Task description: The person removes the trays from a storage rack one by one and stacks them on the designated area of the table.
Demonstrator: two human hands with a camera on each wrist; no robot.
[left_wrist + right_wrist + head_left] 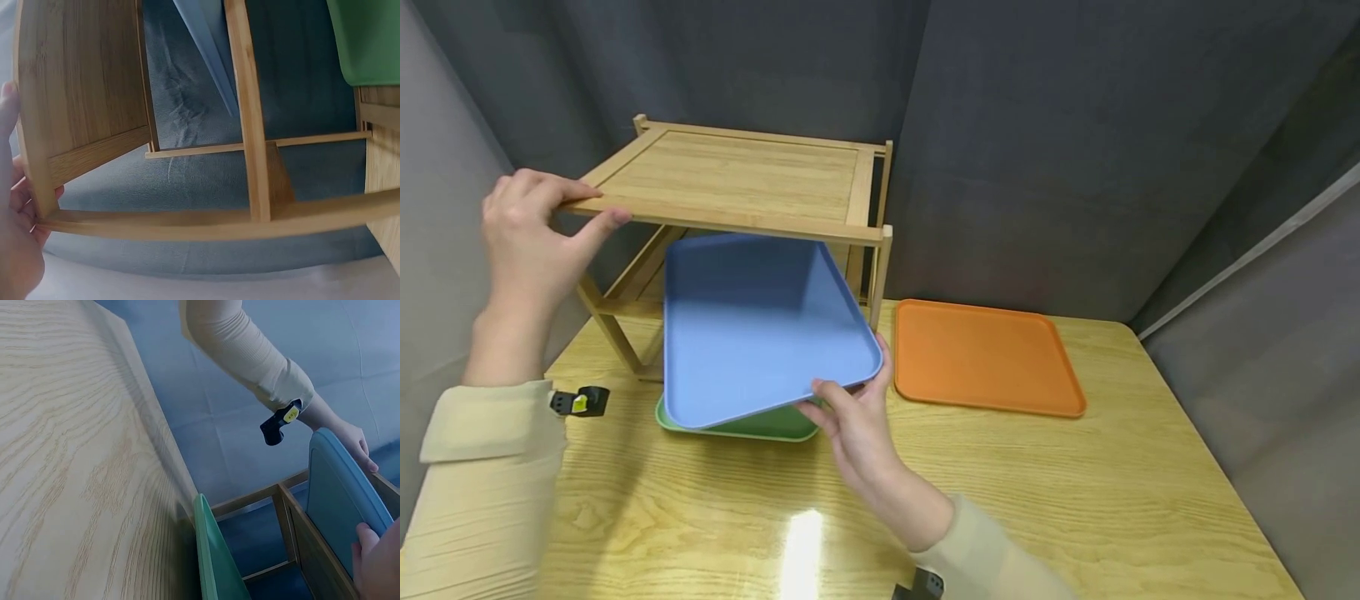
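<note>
on tabletop [1075,500]: bamboo rack [737,179] at back left, orange tray [988,354] flat to its right.
your l hand [527,242]: grip curled on rack's top front-left corner.
your r hand [853,417]: pinches blue tray [760,325] at near corner.
blue tray: tilted, partly under rack top, above green tray [760,425].

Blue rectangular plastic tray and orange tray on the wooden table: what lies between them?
In the head view, only the right hand gripping the blue rectangular plastic tray and bare wooden table; the orange tray lies apart.
</note>
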